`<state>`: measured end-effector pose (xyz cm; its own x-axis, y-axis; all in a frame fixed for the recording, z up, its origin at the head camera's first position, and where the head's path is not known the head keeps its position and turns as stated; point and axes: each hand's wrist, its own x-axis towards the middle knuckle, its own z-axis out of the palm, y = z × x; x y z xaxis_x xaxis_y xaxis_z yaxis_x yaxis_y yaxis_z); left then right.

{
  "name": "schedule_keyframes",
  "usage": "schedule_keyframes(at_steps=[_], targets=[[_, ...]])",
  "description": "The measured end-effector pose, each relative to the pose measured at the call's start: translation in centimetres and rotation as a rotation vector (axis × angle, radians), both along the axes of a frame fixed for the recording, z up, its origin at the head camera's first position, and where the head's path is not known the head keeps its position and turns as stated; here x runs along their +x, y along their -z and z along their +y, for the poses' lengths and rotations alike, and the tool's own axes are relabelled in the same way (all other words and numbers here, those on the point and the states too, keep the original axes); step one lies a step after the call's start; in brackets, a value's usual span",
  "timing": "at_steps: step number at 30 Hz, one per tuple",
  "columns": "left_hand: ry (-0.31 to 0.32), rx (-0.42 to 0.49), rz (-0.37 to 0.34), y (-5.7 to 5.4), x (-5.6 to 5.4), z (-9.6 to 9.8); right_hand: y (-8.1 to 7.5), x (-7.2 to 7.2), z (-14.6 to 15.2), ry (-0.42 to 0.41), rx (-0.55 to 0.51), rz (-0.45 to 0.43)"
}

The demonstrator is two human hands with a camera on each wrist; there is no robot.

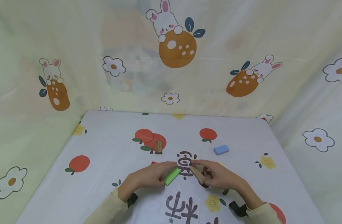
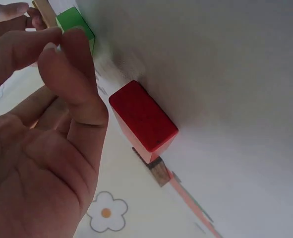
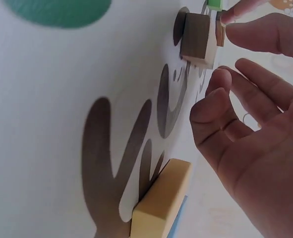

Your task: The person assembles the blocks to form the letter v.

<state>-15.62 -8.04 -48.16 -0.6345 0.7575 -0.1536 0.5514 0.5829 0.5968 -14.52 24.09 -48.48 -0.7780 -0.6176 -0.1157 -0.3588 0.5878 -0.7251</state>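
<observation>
In the head view, my left hand (image 1: 152, 175) grips a green block (image 1: 172, 176), its index finger reaching to the far end and thumb by the near end. Facing it, my right hand (image 1: 219, 175) holds a plain wooden block (image 1: 197, 175) between index finger and thumb. The two blocks slant toward each other with a gap between. A red block (image 2: 144, 116) stands beside my left hand in the left wrist view, mostly hidden in the head view. Beside my right hand is a yellow block (image 3: 161, 201), largely covered by that hand from above.
Farther back on the white table (image 1: 109, 140) stand a dark brown wooden block (image 1: 158, 147) and, to the right, a blue block (image 1: 221, 149). Patterned cloth (image 1: 131, 93) hangs around the table's back and sides. Apples, flowers and brown characters are printed on the tabletop.
</observation>
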Motion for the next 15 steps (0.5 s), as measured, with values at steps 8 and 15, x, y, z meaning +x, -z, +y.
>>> schedule_keyframes(at_steps=[8,15], targets=[[-0.011,-0.024,-0.043,0.1,-0.11,0.06,0.4,-0.35,0.38,-0.033,0.016,-0.042],[0.024,-0.061,0.015,0.3,-0.22,0.3,0.44,-0.52,0.26,-0.033,0.027,-0.049]])
